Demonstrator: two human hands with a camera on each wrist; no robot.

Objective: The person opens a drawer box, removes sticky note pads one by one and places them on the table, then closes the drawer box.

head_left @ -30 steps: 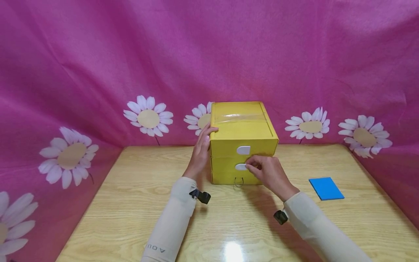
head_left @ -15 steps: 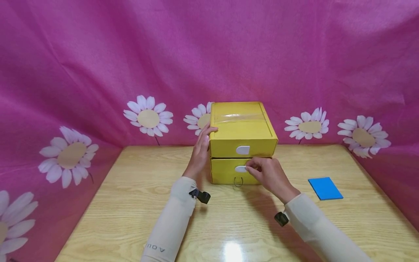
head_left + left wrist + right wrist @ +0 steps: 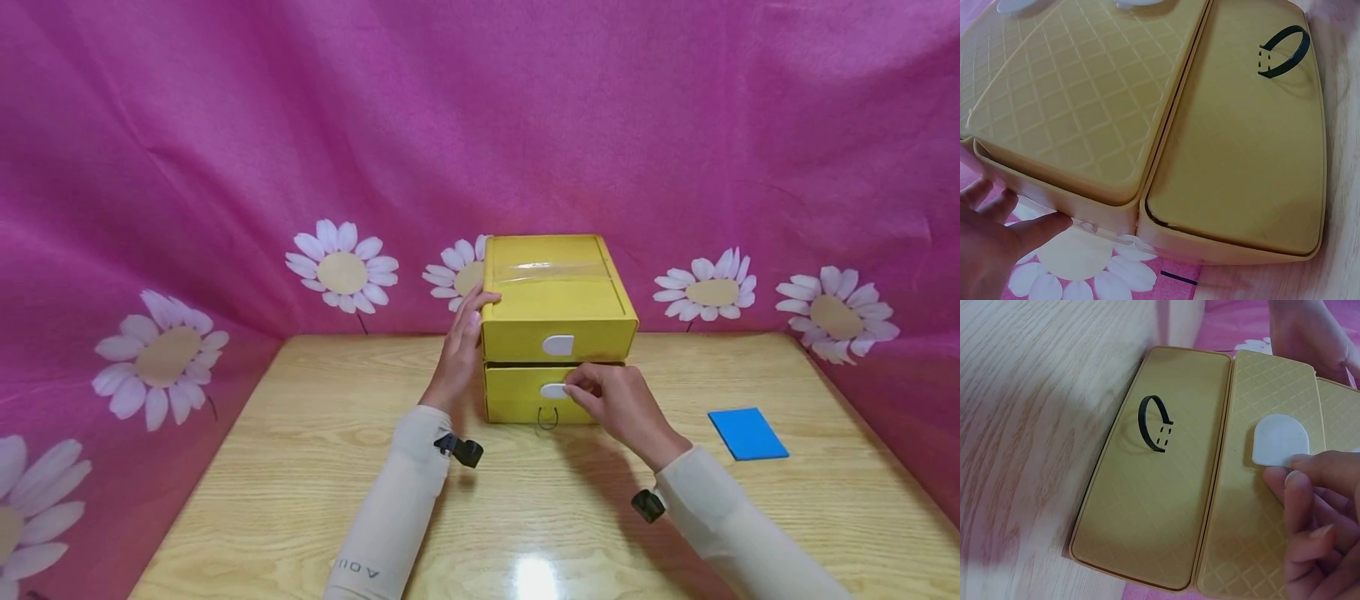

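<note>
Wood-grain worktop [image 3: 285, 467], 2 items on it
Yellow 3-drawer unit [image 3: 559, 330] near back edge; flat blue square [image 3: 748, 433] apart, to its right.

At the far side of the table [image 3: 322, 450], a drawer unit [image 3: 551, 302], with the backdrop [image 3: 525, 125] behind and along both sides. Across the unit's top, tape [image 3: 517, 272]. Down the front, one above another: the top drawer [image 3: 513, 343] with its upper tab [image 3: 557, 345]; beneath it, the middle drawer [image 3: 513, 382], standing slightly forward, with the lower tab [image 3: 553, 391]; at the base, the bottom drawer [image 3: 510, 410] with a loop [image 3: 1144, 425]. Against the unit's left side, the left hand [image 3: 456, 354]. Before the front, at the lower tab's right end, the right hand [image 3: 622, 404]. Farther right, flat on the table and apart from the unit, a square piece [image 3: 748, 434].
</note>
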